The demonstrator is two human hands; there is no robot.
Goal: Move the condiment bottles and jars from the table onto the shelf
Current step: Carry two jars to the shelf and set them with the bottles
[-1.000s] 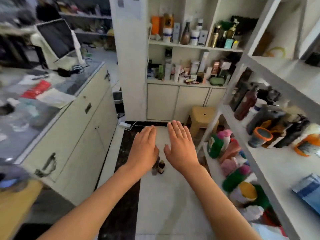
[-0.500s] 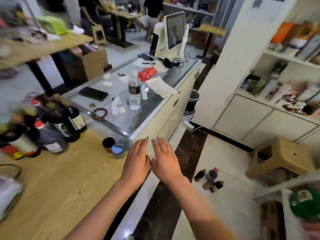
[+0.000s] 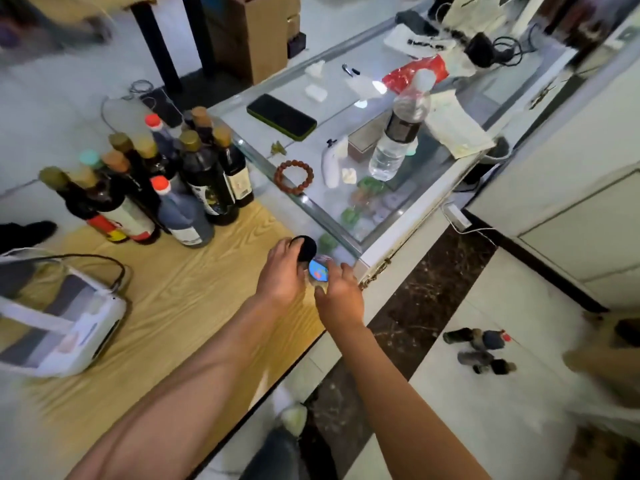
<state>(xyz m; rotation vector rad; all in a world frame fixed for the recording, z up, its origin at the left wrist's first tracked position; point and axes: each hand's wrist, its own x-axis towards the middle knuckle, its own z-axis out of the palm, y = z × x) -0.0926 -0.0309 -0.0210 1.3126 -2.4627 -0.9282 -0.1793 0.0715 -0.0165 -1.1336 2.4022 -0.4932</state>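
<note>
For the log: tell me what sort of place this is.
Probably a small shop: a glass display counter holding small trinkets, a wooden table crowded with sauce bottles, and white cabinets across a tiled aisle.

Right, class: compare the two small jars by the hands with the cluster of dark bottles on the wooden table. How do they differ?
The jars are short and squat; the bottles are tall with narrow necks. The jars sit at the table's near edge beside the glass counter; the bottles stand further back. The left hand and right hand are at the jars; nobody touches the bottles. Both groups stand upright on the same table.
</note>
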